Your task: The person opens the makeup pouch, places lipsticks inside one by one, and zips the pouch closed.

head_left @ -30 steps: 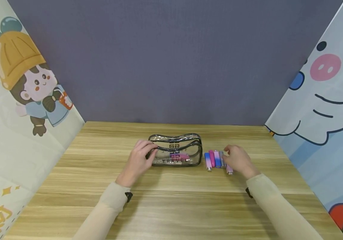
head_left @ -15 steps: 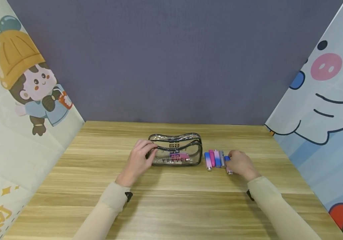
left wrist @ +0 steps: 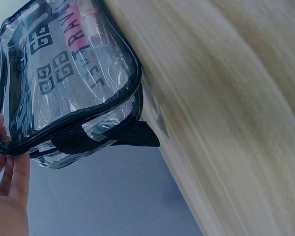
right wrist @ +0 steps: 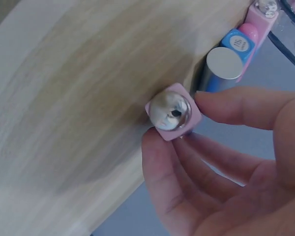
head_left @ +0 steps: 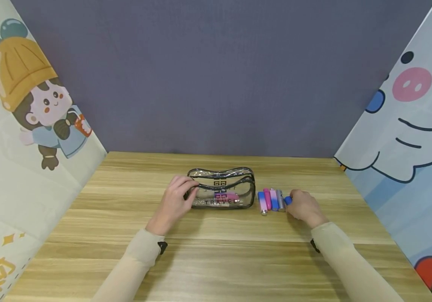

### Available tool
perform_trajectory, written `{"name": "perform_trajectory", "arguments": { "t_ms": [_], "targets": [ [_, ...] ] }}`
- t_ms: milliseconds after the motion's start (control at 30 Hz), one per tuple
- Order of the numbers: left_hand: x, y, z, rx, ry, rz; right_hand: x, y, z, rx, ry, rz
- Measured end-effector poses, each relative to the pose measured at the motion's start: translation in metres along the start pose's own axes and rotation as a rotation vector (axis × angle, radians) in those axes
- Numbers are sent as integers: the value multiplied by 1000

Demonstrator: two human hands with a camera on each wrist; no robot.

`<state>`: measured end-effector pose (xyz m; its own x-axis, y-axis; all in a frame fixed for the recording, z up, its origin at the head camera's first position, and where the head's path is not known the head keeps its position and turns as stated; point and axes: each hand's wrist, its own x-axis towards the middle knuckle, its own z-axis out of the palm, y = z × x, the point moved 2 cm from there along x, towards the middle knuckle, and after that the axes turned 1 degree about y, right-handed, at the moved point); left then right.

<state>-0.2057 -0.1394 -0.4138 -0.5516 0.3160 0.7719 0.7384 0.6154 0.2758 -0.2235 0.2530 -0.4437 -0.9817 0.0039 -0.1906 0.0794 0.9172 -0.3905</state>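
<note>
A clear travel pouch [head_left: 219, 203] with black piping stands on the table, its top gaping. My left hand [head_left: 176, 197] pinches the pouch's upper left rim; the left wrist view shows fingers at the black edge [left wrist: 19, 150]. To the right of the pouch, my right hand [head_left: 304, 206] pinches a pink and blue lipstick [right wrist: 172, 112] by its sides, its faceted silvery end facing the right wrist camera. Close by, several tubes lie in a row: a pink and blue one [head_left: 263, 203], a magenta one [head_left: 267, 199] and a silver-grey one [head_left: 281, 200] among them.
Through the clear front, a pink tube [head_left: 232, 196] shows inside the pouch. The wood-grain table [head_left: 223, 260] meets a dark grey panel [head_left: 219, 84] at the back. Cartoon-printed sheets [head_left: 19, 188] flank both sides.
My right hand has gone from reaching over the row's right end to pinching the rightmost lipstick, now slightly apart from the silver-grey tube. My left hand stays at the pouch rim.
</note>
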Motion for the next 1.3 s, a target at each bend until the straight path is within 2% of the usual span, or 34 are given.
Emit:
{"name": "perform_trajectory", "arguments": {
  "t_ms": [167,633,1067,1300],
  "targets": [
    [0,0,0,0,-4,-10,0,2,-1,-16,11,3],
    [0,0,0,-7,-2,-8,1,-1,-8,33,-20,10],
    [0,0,0,-3,-3,-10,0,-17,-22,72,22,-21],
    [0,0,0,-2,2,8,-3,-23,-28,133,29,-43]
  ]
}}
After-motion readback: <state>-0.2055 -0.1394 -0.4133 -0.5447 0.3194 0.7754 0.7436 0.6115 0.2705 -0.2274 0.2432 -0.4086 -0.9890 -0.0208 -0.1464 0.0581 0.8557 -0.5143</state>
